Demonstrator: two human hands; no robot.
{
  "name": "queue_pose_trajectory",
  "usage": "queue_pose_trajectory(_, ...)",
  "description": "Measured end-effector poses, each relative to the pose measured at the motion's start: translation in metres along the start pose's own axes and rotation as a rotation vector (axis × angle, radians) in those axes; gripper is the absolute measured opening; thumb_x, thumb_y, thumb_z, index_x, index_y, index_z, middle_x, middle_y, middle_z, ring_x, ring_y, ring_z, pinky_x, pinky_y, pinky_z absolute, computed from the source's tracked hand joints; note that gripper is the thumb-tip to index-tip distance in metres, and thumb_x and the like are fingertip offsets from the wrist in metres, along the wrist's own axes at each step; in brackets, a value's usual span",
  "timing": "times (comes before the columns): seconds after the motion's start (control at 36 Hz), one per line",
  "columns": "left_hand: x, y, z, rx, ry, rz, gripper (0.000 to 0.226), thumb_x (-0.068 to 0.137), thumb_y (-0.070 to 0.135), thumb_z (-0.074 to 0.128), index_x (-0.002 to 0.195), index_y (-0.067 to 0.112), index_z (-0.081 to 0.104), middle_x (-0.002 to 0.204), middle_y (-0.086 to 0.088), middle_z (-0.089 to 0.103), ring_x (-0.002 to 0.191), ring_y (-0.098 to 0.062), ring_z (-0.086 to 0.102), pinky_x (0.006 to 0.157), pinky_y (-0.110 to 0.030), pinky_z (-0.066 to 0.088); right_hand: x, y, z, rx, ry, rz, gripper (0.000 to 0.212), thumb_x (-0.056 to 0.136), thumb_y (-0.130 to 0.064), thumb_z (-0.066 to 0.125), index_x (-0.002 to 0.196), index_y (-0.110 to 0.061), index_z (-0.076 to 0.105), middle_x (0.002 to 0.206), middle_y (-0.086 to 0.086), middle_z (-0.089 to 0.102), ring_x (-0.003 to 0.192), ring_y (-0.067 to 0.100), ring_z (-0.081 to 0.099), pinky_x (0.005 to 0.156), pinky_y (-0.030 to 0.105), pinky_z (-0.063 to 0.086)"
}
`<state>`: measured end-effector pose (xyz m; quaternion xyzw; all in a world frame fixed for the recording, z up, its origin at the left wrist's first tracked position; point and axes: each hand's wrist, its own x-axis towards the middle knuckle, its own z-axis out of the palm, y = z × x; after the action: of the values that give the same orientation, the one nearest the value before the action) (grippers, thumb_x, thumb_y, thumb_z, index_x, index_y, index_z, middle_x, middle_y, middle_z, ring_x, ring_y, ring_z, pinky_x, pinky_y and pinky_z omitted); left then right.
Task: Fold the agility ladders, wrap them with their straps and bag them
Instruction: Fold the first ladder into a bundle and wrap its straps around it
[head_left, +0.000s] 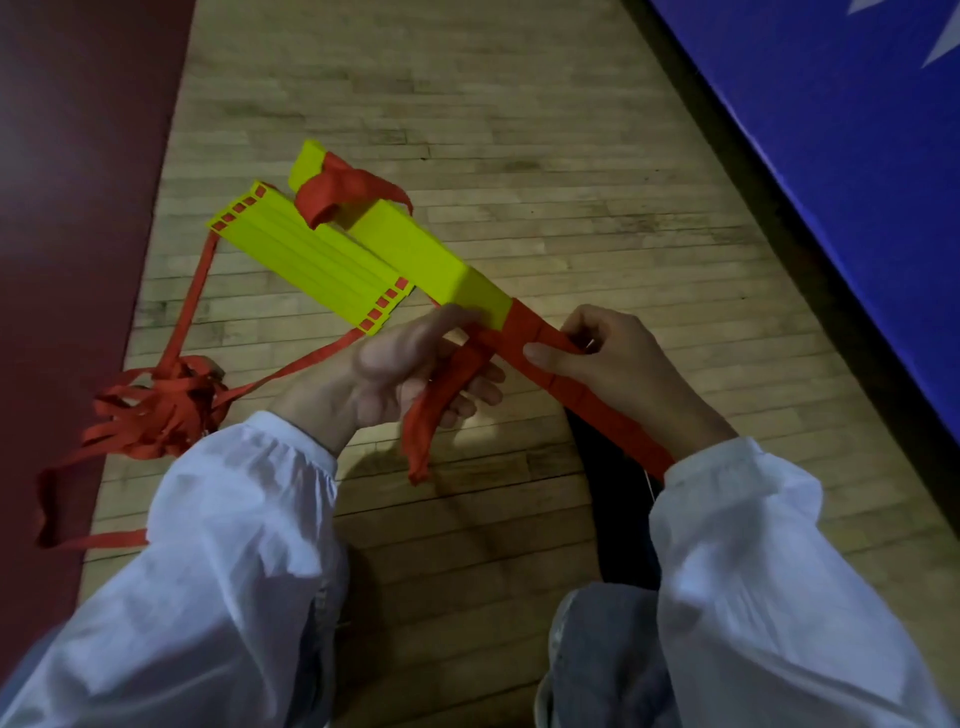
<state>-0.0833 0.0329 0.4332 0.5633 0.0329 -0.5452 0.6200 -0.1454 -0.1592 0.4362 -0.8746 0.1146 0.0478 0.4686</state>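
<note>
While the right hand (615, 364) is pinching the strap wraps (525, 323) on the rung bundle (410, 244) and the left hand (384, 374) gripping the tail (435, 413), slack is threatening to unwind them.

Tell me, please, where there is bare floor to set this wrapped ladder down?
Bare wood floor lies beyond the held ladder, between the red mat and the blue mat, and on its right up to the blue mat. The left is crowded: the loose ladder stack and its strap tangle lie there.
</note>
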Motion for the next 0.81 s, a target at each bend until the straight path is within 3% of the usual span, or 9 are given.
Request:
queue_pose_trajectory(0.33, 0.002, -0.001, 0.002, 0.044, 0.087, 0.018, 0.053, 0.095, 0.053, 0.036, 0.088, 0.005, 0.059, 0.06, -0.004, 0.064, 0.035, -0.011, 0.049, 0.036, -0.017, 0.039, -0.002, 0.002, 0.008, -0.142, 0.051, -0.052, 0.034, 0.071, -0.034, 0.083, 0.067, -0.02, 0.052, 0.062, -0.014, 0.054, 0.055, -0.011, 0.05, 0.05, 0.007, 0.036)
queue_pose_trajectory(0.53, 0.005, -0.002, 0.004, 0.091, 0.137, 0.057, 0.061, 0.091, 0.061, 0.038, 0.086, 0.005, 0.063, 0.059, -0.005, 0.063, 0.035, -0.011, 0.048, 0.036, -0.017, 0.037, -0.005, 0.0, 0.012, -0.251, 0.042, -0.111, 0.036, 0.069, -0.033, 0.084, 0.064, -0.023, 0.05, 0.061, -0.011, 0.05, 0.058, 0.002, 0.046, 0.052, 0.013, 0.033)
queue_pose_trajectory(0.72, 0.013, -0.006, 0.007, 0.155, 0.285, 0.188, 0.062, 0.094, 0.054, 0.037, 0.079, 0.0, 0.064, 0.062, -0.016, 0.062, 0.034, -0.018, 0.046, 0.036, -0.02, 0.034, -0.005, 0.0, 0.01, -0.199, 0.01, -0.112, 0.033, 0.072, -0.029, 0.083, 0.071, -0.015, 0.053, 0.064, -0.008, 0.051, 0.058, 0.003, 0.046, 0.053, 0.012, 0.035)
queue_pose_trajectory(0.81, 0.013, -0.006, 0.007, 0.143, 0.313, 0.241, 0.062, 0.094, 0.052, 0.037, 0.076, 0.0, 0.065, 0.063, -0.019, 0.061, 0.034, -0.02, 0.045, 0.037, -0.019, 0.034, -0.004, -0.003, 0.005, -0.081, -0.102, -0.032, 0.029, 0.079, -0.035, 0.076, 0.084, -0.014, 0.058, 0.076, -0.006, 0.061, 0.069, 0.006, 0.056, 0.062, 0.02, 0.042)
